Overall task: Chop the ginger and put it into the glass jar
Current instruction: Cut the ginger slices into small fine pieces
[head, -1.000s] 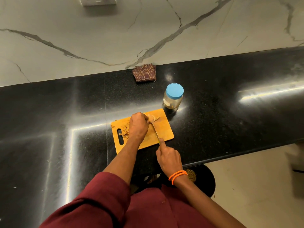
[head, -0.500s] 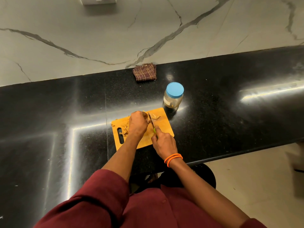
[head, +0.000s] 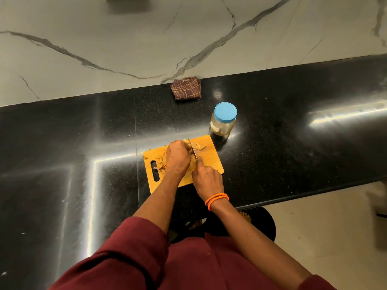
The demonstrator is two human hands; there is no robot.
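An orange cutting board lies on the black counter. My left hand curls over a piece of ginger at the board's middle, which it mostly hides. My right hand grips a knife, forefinger along its back, the blade just right of my left fingers. Cut ginger slices lie at the far edge of the board, and peelings lie left of my left hand. A glass jar with a blue lid on stands beyond the board's far right corner.
A folded brown checked cloth lies against the marble wall behind the board. The black counter runs left and right; its front edge lies just under my right wrist. A dark round stool shows below the edge.
My right hand has moved forward onto the board with the knife, so the blade sits further along the ginger. My left hand has stayed on the ginger.
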